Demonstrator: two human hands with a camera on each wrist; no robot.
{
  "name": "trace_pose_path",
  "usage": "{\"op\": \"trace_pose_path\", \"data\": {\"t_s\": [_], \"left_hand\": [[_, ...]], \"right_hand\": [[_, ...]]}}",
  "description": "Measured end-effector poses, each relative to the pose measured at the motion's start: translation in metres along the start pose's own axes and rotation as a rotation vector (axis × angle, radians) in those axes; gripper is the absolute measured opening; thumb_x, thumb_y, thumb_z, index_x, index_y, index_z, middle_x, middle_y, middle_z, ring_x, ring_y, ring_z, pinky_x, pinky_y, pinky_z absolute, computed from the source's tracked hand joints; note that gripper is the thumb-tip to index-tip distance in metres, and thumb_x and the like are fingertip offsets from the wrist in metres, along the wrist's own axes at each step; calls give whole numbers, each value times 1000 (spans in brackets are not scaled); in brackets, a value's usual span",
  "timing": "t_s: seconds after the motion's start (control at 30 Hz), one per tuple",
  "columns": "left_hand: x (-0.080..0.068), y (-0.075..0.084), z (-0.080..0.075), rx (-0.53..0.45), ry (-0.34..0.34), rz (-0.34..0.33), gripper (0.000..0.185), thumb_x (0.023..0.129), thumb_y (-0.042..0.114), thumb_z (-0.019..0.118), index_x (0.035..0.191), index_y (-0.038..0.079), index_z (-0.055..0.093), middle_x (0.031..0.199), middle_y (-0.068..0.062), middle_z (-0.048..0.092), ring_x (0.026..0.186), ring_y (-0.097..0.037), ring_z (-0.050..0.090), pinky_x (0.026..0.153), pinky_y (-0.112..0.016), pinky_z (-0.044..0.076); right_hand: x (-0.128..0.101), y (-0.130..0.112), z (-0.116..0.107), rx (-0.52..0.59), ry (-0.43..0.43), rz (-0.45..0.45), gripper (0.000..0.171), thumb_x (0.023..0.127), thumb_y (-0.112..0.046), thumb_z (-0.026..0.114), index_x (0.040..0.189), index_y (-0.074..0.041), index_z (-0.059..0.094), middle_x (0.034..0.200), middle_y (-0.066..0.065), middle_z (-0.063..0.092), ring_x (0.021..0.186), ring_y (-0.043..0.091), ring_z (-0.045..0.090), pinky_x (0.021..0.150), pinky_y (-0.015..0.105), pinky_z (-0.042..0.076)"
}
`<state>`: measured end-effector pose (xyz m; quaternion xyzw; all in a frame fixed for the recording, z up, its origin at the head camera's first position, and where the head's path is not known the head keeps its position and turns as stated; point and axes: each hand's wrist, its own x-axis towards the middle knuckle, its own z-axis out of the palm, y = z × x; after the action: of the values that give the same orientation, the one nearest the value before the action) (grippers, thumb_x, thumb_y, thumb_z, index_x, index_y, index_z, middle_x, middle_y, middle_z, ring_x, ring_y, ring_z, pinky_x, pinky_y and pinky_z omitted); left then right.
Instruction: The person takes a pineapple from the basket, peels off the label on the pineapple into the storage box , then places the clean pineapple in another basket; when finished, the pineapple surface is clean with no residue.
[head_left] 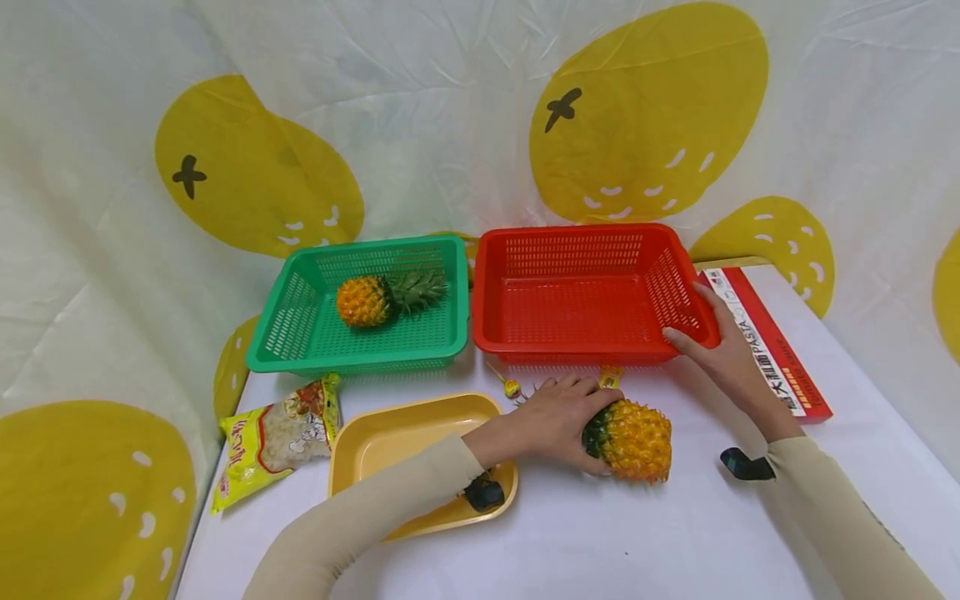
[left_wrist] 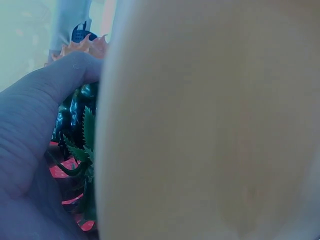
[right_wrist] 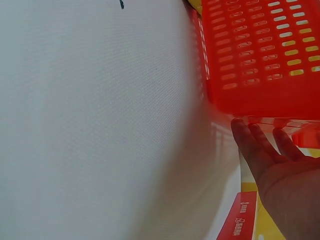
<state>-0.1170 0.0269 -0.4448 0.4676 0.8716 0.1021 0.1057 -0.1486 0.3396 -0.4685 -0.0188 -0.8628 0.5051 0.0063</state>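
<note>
My left hand [head_left: 558,417] curls around the pineapple's [head_left: 633,439] crown to lift it; my right hand [head_left: 712,350], fingers straight, steadies the red basket [head_left: 581,333].

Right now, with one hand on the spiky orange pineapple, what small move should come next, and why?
Probably lift it: the left hand grips the spiky orange pineapple on the white table, and the right hand steadies the empty red plastic basket.

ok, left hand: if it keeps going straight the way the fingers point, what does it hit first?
Probably the red basket. The left hand grips the leafy end of the pineapple on the table, fingers pointing away from the person toward the basket's front wall. A small yellow wrapped piece lies just left of that line; depth is unclear.
</note>
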Motion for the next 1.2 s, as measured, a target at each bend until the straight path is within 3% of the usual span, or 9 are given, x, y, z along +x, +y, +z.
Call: {"op": "trace_pose_path", "data": {"t_s": [0.67,0.93,1.2], "left_hand": [[-2,5,-7,-62,23,41,96,74,61,90,155,28,52,140,4,54,129,-12,43,102,-33,41],[-9,11,-28,-96,89,65,95,75,57,91,155,24,52,141,3,56,122,-10,45,99,-24,42],[-24,4,-57,-202,177,48,91,75,49,93,153,24,54,134,5,57,121,-8,43,95,-24,42]], "right_hand": [[1,4,2,25,-10,11,92,102,-42,68,171,-38,6,166,23,24,139,48,31,76,12,48],[1,4,1,34,-14,9,92,103,-41,68,171,-36,6,166,23,25,138,48,32,76,12,48],[0,5,2,29,-5,10,95,101,-43,71,170,-39,6,167,19,26,139,46,32,77,14,50]]}}
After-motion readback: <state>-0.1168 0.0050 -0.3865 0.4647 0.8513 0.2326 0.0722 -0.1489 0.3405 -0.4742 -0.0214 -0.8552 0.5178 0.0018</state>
